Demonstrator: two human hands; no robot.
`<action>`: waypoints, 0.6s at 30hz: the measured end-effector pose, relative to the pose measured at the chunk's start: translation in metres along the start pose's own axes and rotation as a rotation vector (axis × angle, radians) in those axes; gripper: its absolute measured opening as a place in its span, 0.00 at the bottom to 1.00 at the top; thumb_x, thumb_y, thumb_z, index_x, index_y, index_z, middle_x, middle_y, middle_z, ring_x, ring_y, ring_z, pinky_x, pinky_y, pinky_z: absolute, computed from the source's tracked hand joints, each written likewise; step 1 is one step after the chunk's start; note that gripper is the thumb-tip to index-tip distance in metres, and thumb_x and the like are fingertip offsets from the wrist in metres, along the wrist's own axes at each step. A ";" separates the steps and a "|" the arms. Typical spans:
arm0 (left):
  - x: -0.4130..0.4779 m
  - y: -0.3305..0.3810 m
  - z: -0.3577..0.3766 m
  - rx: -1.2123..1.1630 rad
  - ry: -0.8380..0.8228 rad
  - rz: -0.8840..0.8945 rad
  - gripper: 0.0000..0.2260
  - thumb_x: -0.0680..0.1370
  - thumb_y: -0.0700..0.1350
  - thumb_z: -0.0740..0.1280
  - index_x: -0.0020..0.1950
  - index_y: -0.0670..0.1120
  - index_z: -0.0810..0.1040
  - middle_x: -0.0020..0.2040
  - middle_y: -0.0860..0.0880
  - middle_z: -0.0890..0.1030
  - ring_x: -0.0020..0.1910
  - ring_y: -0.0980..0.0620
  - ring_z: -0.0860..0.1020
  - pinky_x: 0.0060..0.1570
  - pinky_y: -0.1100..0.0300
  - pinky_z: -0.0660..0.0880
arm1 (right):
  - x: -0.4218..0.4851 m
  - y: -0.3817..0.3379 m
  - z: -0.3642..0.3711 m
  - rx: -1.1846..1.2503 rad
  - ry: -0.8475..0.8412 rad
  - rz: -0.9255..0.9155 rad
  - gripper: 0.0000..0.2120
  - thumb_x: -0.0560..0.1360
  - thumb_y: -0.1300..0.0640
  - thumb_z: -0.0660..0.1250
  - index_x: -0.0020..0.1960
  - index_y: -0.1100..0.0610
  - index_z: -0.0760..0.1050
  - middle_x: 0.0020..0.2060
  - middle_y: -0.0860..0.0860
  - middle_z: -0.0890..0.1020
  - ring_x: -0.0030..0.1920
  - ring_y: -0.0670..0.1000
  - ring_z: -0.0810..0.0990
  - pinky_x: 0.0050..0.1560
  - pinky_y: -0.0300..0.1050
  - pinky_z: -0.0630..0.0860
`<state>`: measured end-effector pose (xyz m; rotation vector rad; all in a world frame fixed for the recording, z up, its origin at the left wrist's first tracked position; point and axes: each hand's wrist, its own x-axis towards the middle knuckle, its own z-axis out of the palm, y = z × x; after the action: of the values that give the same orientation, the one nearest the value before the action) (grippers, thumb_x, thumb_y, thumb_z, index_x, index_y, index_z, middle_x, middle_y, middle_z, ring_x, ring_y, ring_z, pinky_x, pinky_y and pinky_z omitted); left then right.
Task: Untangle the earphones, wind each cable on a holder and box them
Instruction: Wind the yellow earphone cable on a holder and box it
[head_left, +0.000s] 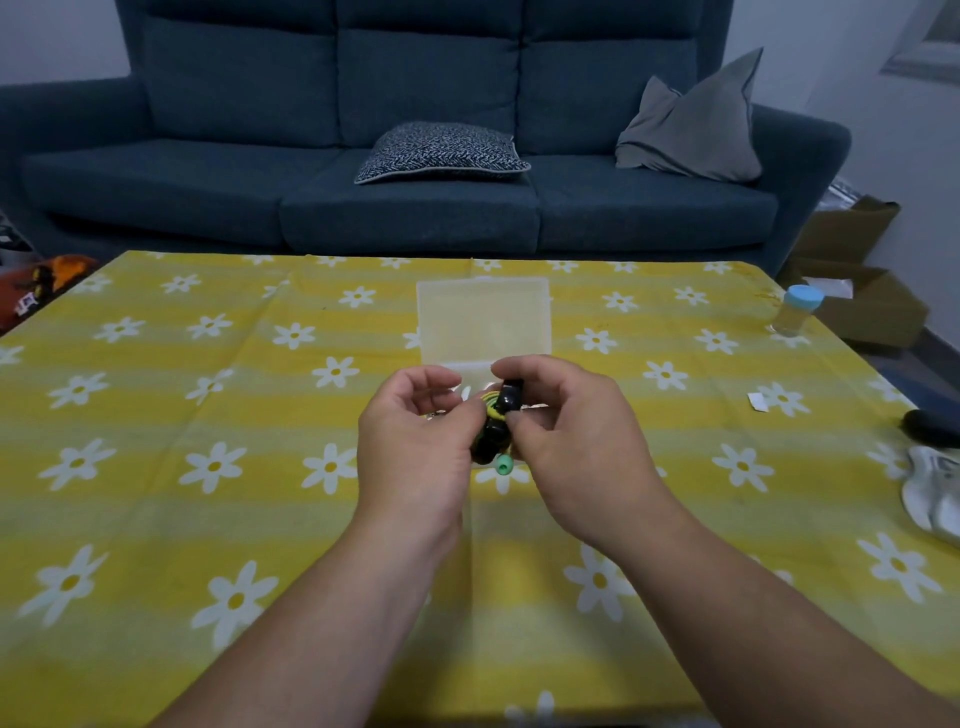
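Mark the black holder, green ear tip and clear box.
black holder (491, 439): head view, lower part of its body.
green ear tip (503, 464): head view, its rounded end.
clear box (483, 317): head view, bare translucent panel.

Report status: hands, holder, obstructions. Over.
Copy: left hand and right hand hold black holder, yellow-green cable wound on. One green ear tip hangs below. Nothing between them and clear box.
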<state>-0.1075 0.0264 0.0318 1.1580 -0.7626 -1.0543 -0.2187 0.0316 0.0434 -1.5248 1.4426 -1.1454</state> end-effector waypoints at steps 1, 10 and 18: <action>0.000 -0.002 0.000 -0.003 0.005 -0.019 0.10 0.72 0.31 0.71 0.44 0.46 0.78 0.41 0.46 0.76 0.40 0.48 0.75 0.41 0.49 0.76 | 0.000 0.000 0.000 0.011 -0.012 0.019 0.20 0.75 0.70 0.64 0.56 0.46 0.78 0.48 0.46 0.84 0.39 0.46 0.84 0.49 0.52 0.83; 0.010 -0.015 -0.003 -0.034 0.157 -0.124 0.09 0.75 0.31 0.66 0.43 0.45 0.77 0.38 0.47 0.78 0.37 0.48 0.76 0.42 0.52 0.74 | 0.004 0.012 0.005 0.132 -0.109 0.259 0.10 0.75 0.60 0.72 0.54 0.51 0.77 0.46 0.53 0.84 0.49 0.55 0.85 0.51 0.54 0.83; 0.021 -0.021 -0.007 -0.054 0.172 -0.237 0.07 0.74 0.33 0.71 0.40 0.42 0.76 0.42 0.41 0.80 0.39 0.45 0.78 0.37 0.57 0.74 | 0.008 0.017 0.021 0.002 -0.072 0.246 0.16 0.69 0.59 0.77 0.55 0.55 0.80 0.43 0.52 0.86 0.43 0.51 0.84 0.54 0.53 0.81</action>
<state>-0.0993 0.0082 0.0091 1.2960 -0.4667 -1.1455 -0.2048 0.0201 0.0213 -1.3302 1.5301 -0.9354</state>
